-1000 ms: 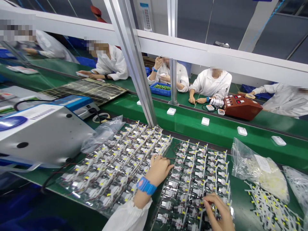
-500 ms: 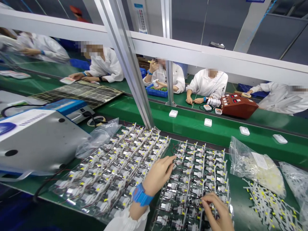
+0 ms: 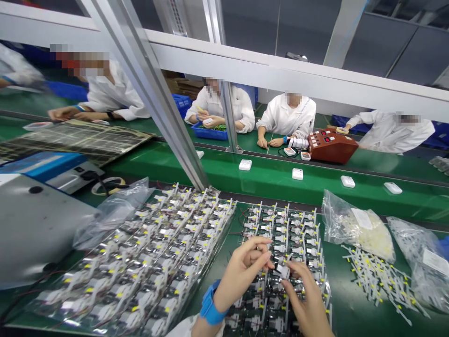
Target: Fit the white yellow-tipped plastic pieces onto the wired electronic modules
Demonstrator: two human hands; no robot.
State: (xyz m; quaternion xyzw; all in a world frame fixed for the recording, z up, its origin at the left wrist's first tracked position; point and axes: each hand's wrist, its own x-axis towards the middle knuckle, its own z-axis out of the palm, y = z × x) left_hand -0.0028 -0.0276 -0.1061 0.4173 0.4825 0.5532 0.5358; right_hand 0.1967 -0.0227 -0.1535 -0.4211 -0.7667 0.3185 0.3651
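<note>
My left hand, with a blue wrist strap, is over the right tray of small parts. Its fingers are bent towards a small white part between the two hands. My right hand pinches that white part from the right, thumb and forefinger on its edge. Dark wiring shows beside the part, partly hidden by the fingers. Rows of similar white parts with yellow-tipped ties fill this tray and a larger left tray.
Loose yellow-tipped ties and plastic bags lie at right. A grey-and-blue machine stands left. White devices sit on the green belt behind a metal post. Several people in white work beyond, near a red-brown box.
The view has shifted. My left hand has come down and right, close to my right hand. My right hand has moved up, and a white part now shows between them.
</note>
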